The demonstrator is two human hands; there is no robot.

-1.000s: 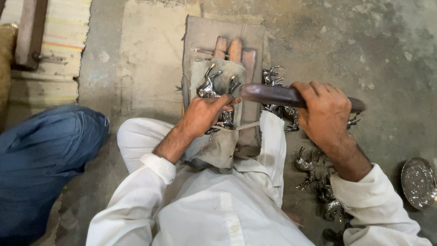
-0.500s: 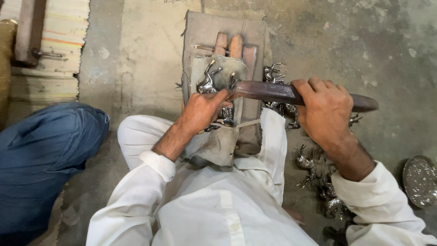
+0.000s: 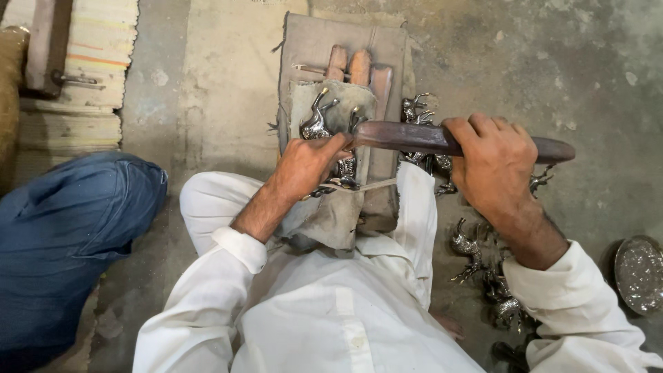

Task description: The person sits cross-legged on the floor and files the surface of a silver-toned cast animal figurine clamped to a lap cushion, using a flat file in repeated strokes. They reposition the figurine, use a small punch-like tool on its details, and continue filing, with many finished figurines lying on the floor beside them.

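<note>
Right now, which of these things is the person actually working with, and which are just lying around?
In use:
- left hand holding a small shiny metal figurine
- right hand gripping a long dark wooden tool laid across it
- grey cloth pad under the figurine

Lying about:
- loose metal figurines on the floor
- round metal dish
- striped mat
- blue cloth

Bare, stained concrete floor (image 3: 221, 83); striped mat (image 3: 90, 55).
</note>
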